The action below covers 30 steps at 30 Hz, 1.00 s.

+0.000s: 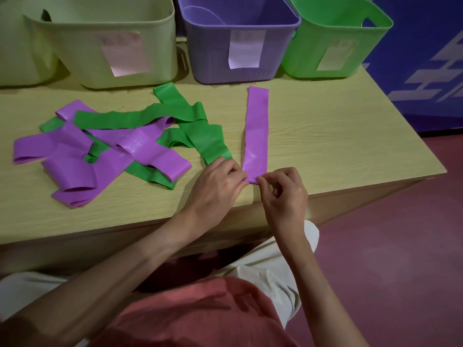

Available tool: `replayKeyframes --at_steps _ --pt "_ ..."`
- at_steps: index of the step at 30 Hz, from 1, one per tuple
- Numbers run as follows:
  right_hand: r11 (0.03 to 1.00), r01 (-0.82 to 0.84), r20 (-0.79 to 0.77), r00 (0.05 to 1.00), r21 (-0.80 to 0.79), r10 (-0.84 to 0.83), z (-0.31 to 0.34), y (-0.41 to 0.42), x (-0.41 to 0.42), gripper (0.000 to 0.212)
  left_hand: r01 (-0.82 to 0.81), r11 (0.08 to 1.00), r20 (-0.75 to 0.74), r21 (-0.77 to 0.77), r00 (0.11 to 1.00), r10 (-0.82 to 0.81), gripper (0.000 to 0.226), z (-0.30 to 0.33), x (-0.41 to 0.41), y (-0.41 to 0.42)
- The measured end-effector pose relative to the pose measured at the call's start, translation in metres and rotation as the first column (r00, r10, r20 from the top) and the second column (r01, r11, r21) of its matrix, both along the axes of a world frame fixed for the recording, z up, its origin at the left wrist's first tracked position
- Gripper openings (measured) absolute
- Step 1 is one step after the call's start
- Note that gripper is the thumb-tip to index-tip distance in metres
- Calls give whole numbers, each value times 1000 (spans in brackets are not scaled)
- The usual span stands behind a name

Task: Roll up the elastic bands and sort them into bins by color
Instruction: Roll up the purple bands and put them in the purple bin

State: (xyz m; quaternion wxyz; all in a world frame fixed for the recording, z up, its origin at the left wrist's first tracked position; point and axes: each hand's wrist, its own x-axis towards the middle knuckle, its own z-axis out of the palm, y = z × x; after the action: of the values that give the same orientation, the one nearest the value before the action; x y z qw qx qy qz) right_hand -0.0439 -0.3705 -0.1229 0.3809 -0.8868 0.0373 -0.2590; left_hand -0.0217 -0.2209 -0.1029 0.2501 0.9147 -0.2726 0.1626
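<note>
Purple band (pixel 257 131) lies flat on the table (pixel 338 146), long axis running 12 to 6 o'clock. Left hand (pixel 215 186) and right hand (pixel 283 191) both pinch its near end, apparently starting the roll; purple bin (pixel 238 58) stands at 12 o'clock

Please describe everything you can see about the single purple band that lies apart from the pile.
The purple band is a flat, smooth, slightly glossy strip, rubbery in look. It lies stretched straight on the wooden table, right of the pile, pointing toward the purple bin without touching it. Its near end is folded over, pinched by the left hand and right hand.
</note>
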Motion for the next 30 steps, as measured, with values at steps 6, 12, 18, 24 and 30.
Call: replayKeyframes --at_steps 6,12,18,24,30 --pt "990 -119 37 992 -77 122 -4 -8 -4 11 47 998 28 46 998 -48 15 -1 5 4" --pt "983 -135 0 991 -127 136 -10 -12 3 17 91 988 61 128 993 -100 20 1 6 6" --pt "973 -217 -17 976 -79 216 -5 -16 5 24 125 992 -29 33 992 -124 13 6 23 9" --pt "935 -342 -1 939 89 344 16 -15 -7 15 196 941 -347 -275 893 -287 14 20 17 29" --pt "906 -386 53 922 175 383 48 2 -20 8 87 839 -502 -537 766 -401 10 53 9 46"
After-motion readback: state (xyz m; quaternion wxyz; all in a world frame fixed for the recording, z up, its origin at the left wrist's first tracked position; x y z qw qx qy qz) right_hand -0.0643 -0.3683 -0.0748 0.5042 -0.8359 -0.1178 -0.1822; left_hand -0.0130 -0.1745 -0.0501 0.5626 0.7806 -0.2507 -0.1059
